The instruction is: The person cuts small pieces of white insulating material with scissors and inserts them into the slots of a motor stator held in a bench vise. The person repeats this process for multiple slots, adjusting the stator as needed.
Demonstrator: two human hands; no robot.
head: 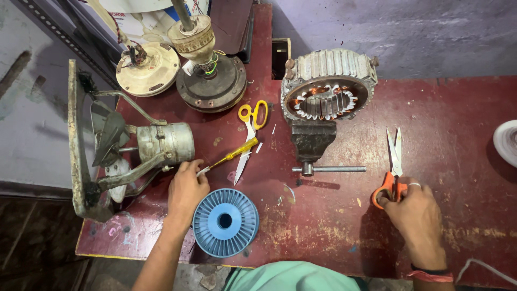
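Note:
My left hand (186,188) rests on the red workbench (334,226), its fingertips pinched on the metal tip of a yellow-handled screwdriver (231,157) that lies slanting up to the right. My right hand (417,215) has its fingers in the orange handles of a pair of scissors (393,167), whose blades point away from me, slightly apart. A blue empty plastic spool (225,222) lies flat just right of my left wrist. A motor stator with copper windings (327,85) sits clamped in a small bench vise (312,143) at the middle.
Yellow-handled scissors (251,126) lie beside the screwdriver. An exhaust fan with motor and blades (124,151) lies at the left edge. Two ceiling-fan motor housings (183,67) stand at the back left. A white roll (507,141) is at the right edge.

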